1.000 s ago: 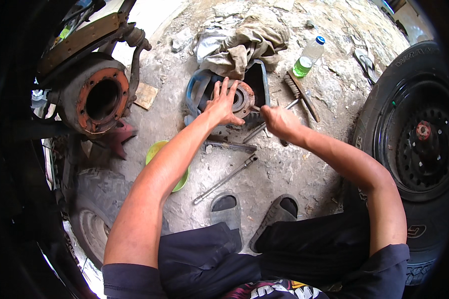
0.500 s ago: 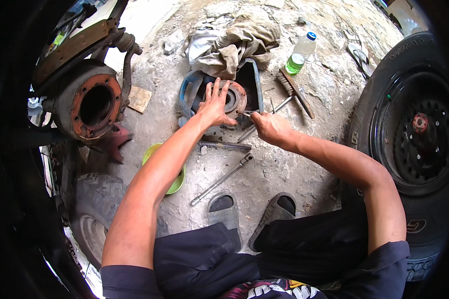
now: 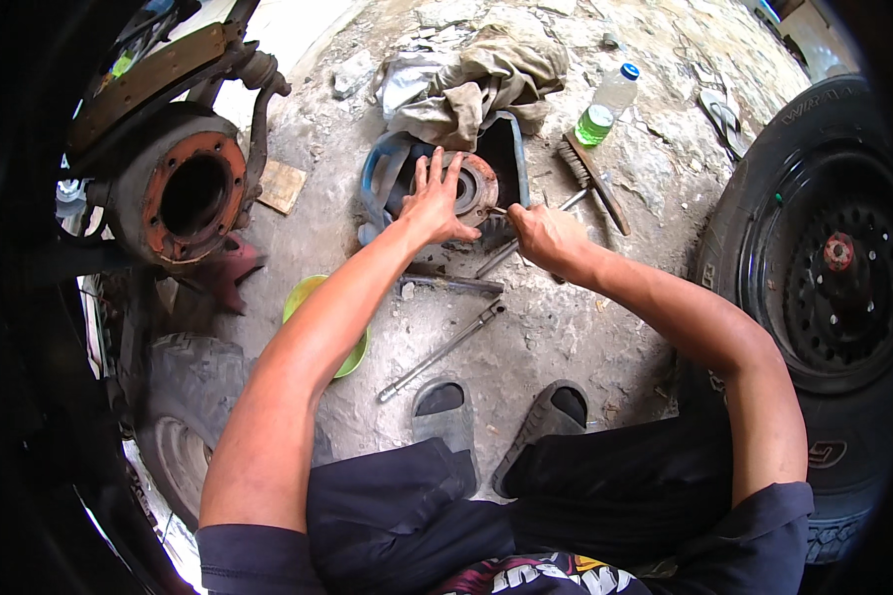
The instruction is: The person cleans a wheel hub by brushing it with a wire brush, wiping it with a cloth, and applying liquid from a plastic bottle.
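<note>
A round metal hub flange (image 3: 483,179), rusty orange on its face with a dark bore, rests in a cut-open blue plastic container (image 3: 374,188). My left hand (image 3: 433,205) lies over the flange's left side, its fingers spread and pressing on it. To the right, my right hand (image 3: 550,239) is closed around a thin metal tool (image 3: 499,210). The tool's tip touches the flange's lower right rim. My fist hides the rest of the tool, so its exact kind cannot be made out.
Near the container lie a dark bar (image 3: 451,284), a socket wrench (image 3: 442,352), a wire brush (image 3: 597,185) and a green bowl (image 3: 355,359). A bottle of green liquid (image 3: 597,121) and rags (image 3: 496,79) stand behind. An axle housing (image 3: 154,213) is left, a wheel (image 3: 754,248) right.
My right hand and the tool have moved slightly away from me along the flange's rim. My left hand stays spread on the flange. The whole view has shifted a little.
</note>
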Tool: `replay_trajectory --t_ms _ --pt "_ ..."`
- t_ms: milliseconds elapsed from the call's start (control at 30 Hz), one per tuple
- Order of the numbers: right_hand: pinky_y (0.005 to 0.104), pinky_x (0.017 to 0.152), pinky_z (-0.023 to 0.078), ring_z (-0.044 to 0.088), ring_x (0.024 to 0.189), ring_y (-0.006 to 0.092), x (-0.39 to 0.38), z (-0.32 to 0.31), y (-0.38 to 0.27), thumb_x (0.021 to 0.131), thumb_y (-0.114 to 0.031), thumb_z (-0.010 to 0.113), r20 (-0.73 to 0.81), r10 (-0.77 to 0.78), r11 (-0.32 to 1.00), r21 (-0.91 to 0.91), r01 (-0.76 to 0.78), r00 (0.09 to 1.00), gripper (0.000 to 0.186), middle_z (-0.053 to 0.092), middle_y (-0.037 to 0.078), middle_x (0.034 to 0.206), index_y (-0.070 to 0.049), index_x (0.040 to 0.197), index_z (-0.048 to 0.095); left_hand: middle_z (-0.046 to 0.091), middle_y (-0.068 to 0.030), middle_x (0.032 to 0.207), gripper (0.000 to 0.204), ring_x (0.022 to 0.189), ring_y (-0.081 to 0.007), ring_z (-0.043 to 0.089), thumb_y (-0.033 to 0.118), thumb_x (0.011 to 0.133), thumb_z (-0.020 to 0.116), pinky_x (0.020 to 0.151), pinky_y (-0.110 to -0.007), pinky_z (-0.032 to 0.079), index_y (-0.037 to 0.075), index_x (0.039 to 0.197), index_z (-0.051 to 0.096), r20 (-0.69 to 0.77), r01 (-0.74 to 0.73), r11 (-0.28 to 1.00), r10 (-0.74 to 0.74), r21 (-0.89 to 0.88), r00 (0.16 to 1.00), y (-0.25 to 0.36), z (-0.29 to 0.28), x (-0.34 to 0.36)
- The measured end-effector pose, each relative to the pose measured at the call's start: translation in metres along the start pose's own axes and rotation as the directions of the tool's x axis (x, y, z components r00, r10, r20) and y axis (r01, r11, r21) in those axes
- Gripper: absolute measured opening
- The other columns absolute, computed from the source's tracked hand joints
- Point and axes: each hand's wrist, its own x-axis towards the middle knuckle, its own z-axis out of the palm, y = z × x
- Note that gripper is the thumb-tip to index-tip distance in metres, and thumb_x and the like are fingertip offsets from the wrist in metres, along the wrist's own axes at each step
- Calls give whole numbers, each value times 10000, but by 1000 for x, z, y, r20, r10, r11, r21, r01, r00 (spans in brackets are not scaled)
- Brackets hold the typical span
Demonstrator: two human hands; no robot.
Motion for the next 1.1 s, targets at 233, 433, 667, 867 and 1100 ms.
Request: replay_trajectory --t_ms 233,433,667,867,1100 --pt "484 582 579 731 738 371 -3 3 -9 938 -99 489 77 -24 996 -80 30 997 147 704 204 788 -14 984 599 -29 -174 1676 1444 1527 -460 24 427 548 960 1042 -702 411 193 1616 18 13 27 1000 -27 11 1000 5 -4 -8" --pt "473 586 587 736 740 354 6 -19 -21 950 -115 490 138 18 992 -124 -1 990 163 707 205 780 -5 986 605 -27 -186 1673 1435 1522 -474 27 411 553 961 1039 -707 410 190 1614 21 3 55 998 -55 -29 998 3 -2 -5" --pt "459 580 591 731 723 354 21 -18 -10 958 -107 492 110 97 988 -127 -83 989 157 706 197 804 -13 968 618 -40 -181 1673 1431 1522 -470 22 423 558 959 1040 -710 409 200 1614 20 26 62 998 -62 -8 998 5 -4 -4" --pt "466 671 579 710 794 355 15 -6 20 902 -58 526 -136 -76 993 -101 62 988 394 658 224 978 8 1287 574 -31 -188 1670 1426 1521 -474 28 418 550 960 1072 -691 383 212 1611 29 13 49 999 -49 -24 999 1 -4 -4" --pt "487 717 564 688 848 395 11 10 25 868 -18 516 10 -97 995 0 97 995 520 629 225 1019 -30 1388 525 -3 -212 1664 1403 1514 -492 43 388 552 956 1129 -674 326 211 1607 49 24 51 998 -50 -38 998 7 -6 -4"
